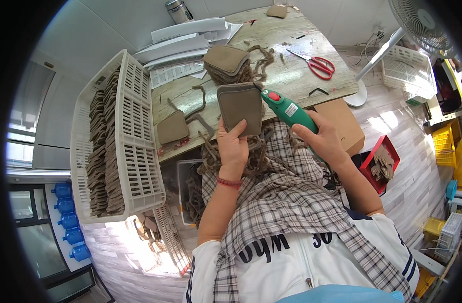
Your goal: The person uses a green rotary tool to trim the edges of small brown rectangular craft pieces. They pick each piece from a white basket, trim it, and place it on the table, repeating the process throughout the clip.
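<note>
My left hand (233,146) grips a brown rounded leather-like pad (239,108) by its lower end, thumb on its face. My right hand (319,135) is wrapped round a green handheld electric cutter (291,112) with a red button. The cutter's dark tip meets the pad's upper right edge, where shaggy brown fleece shows. Just beyond the pad, a stack of similar pads (226,61) lies on the worn wooden table (286,55). One more pad (173,128) lies flat at the table's left edge, beside loose trimmed strips (198,103).
Red-handled scissors (319,67), a hex key (318,91) and papers (183,48) lie on the table. At left stands a white plastic crate (140,136) packed with brown pads. Fleece scraps cover my plaid apron (276,192). A cardboard box (340,123), red box (382,164) and fan (418,25) stand right.
</note>
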The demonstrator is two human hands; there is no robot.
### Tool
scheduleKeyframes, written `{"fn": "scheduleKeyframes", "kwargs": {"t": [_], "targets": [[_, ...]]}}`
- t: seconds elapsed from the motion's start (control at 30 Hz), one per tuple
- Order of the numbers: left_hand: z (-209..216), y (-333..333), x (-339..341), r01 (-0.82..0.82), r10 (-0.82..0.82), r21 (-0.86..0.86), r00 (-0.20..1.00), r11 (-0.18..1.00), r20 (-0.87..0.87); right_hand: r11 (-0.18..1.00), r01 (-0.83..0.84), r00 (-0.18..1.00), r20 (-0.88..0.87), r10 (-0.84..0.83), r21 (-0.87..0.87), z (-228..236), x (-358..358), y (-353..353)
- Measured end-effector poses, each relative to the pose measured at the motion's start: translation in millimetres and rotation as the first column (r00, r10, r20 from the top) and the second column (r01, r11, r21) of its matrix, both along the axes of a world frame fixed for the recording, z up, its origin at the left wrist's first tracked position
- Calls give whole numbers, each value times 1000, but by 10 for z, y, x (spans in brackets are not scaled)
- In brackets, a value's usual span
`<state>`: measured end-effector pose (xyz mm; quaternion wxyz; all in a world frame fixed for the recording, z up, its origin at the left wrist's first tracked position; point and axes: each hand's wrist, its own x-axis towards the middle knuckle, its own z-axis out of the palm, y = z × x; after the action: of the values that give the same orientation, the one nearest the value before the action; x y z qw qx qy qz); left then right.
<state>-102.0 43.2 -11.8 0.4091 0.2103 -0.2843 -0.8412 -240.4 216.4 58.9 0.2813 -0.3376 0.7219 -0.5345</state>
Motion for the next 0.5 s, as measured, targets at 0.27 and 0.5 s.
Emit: {"fn": "scheduleKeyframes", "kwargs": {"t": [0.27,0.5], "targets": [[181,-387,394,285,-232,-151,926,946,297,980,-164,970,-164,181,111,-54,-122,222],[169,-377,546,412,-333,-104,840,905,429,980,-189,940,-275,200,66,-200,-8,216]]}}
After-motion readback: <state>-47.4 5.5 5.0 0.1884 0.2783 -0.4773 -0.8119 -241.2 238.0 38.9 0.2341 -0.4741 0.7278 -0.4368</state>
